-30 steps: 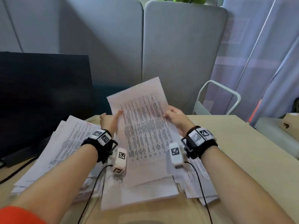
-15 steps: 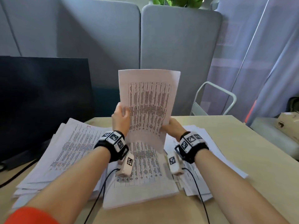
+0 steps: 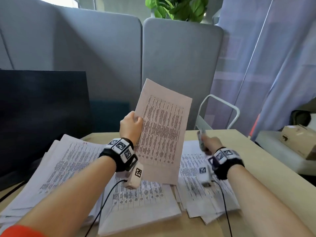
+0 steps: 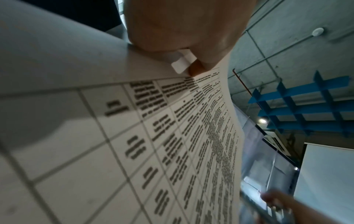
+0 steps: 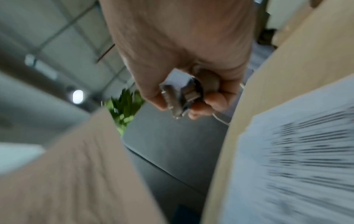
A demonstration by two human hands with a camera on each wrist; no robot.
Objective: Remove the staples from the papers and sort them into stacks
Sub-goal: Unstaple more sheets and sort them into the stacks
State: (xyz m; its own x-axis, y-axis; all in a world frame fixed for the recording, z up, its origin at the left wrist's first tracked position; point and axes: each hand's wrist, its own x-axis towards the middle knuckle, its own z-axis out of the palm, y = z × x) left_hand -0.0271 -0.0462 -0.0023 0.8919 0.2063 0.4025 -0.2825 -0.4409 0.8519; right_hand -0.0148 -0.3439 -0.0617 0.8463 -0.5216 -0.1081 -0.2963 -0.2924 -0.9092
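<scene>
My left hand [image 3: 130, 126] grips a printed set of papers [image 3: 162, 134] by its left edge and holds it upright above the table, tilted to the right. In the left wrist view the left hand [image 4: 182, 25] pinches that set of papers [image 4: 134, 136] near a corner, where a small white tab sticks out. To the right, my right hand [image 3: 209, 145] is curled round a grey metal staple remover [image 3: 201, 139], low over the right stack. The right wrist view shows the staple remover [image 5: 180, 97] pinched between thumb and fingers of the right hand [image 5: 182, 45], though blurred.
Three paper stacks lie on the wooden table [image 3: 256, 168]: a left stack [image 3: 59, 168], a middle stack [image 3: 142, 202] and a looser right stack [image 3: 193, 189]. A dark monitor [image 3: 42, 108] stands at the left. A white chair frame [image 3: 218, 108] and a cardboard box [image 3: 301, 139] are at the right.
Half a second ago both hands held the papers upright. My right hand has let go, moved right and now holds the staple remover. The left hand holds the papers alone, tilted.
</scene>
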